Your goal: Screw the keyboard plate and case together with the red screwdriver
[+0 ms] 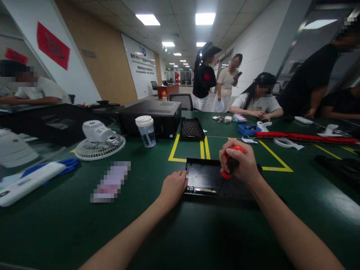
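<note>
A black rectangular panel [204, 176] with a glossy upper face and raised edges lies on the green table in front of me. At its left end, my left hand [174, 185] has its fingers closed over the edge. Above the panel's right half, my right hand [242, 161] is wrapped round a red-ended hand tool [226, 174]. The tool's rounded red top shows between thumb and fingers, and its lower red end is at the panel's surface; the grip hides its middle, so its exact kind cannot be made out.
Yellow tape [275, 168] marks the table beyond the panel. A black tray [192, 128], a lidded cup [146, 131], a black case [152, 116] and a white fan [99, 140] stand farther back. A blue box [249, 129] lies right. Several people are around the table.
</note>
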Tool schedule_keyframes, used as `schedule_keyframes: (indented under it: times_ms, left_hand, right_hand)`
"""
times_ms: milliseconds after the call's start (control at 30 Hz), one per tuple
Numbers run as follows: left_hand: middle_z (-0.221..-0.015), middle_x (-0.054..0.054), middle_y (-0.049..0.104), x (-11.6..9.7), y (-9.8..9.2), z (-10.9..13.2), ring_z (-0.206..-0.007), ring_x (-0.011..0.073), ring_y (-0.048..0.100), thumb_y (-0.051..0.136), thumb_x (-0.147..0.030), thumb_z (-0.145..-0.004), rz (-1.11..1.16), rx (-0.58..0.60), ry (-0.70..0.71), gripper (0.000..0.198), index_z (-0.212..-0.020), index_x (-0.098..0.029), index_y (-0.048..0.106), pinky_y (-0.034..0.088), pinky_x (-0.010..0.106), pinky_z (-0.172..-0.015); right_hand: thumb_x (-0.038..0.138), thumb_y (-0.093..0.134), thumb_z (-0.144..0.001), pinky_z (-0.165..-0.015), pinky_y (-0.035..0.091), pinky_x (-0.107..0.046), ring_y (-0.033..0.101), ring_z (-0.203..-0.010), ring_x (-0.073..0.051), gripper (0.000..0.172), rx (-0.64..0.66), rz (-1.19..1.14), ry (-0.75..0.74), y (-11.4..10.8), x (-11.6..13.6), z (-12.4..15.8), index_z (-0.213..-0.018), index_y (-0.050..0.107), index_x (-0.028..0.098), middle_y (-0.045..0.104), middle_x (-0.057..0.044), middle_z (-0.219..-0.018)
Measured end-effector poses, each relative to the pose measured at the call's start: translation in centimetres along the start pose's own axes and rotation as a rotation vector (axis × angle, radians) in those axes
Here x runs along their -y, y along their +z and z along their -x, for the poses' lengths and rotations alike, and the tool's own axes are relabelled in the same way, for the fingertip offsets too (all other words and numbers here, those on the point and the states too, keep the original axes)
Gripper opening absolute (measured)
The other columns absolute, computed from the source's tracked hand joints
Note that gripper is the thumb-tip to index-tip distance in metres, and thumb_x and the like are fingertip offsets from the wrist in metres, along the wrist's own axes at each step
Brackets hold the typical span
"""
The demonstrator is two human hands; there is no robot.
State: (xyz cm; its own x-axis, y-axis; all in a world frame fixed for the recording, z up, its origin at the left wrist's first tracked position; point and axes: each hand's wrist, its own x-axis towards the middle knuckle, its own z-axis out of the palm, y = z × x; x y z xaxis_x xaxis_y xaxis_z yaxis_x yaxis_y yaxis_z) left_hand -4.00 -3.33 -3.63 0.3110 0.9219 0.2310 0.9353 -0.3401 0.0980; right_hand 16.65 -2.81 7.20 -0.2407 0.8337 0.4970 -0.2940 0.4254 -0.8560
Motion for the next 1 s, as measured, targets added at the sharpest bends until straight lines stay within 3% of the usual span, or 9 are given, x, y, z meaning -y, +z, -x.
schedule_keyframes:
  times_ms: [600, 1000]
  left_hand:
    - [-0.105, 0.006, 0.060, -0.43, -0.71, 0.09, -0.092, 0.0167, 0.056, 0.035, -0.029, -0.088, 0.013, 0.050, -0.034, 0.032, -0.116, -0.022, 0.049, 0.046, 0.027, -0.076]
    - [-0.103, 0.006, 0.060, -0.47, -0.28, 0.15, -0.091, 0.0169, 0.057, 0.035, -0.030, -0.089, 0.000, 0.003, -0.003, 0.031, -0.115, -0.021, 0.049, 0.046, 0.028, -0.076]
  right_hand:
    - [0.021, 0.055, -0.075, -0.028, 0.033, -0.018, 0.045, -0.035, -0.009, 0.011, 0.012, 0.007, 0.016, 0.12, 0.46, 0.34, -0.066, 0.051, 0.015, 0.051, 0.002, -0.049]
    - [0.028, 0.051, -0.074, -0.029, 0.034, -0.020, 0.045, -0.037, -0.011, 0.014, 0.083, -0.049, 0.023, 0.00, 0.70, 0.50, -0.070, 0.054, 0.015, 0.051, 0.001, -0.050]
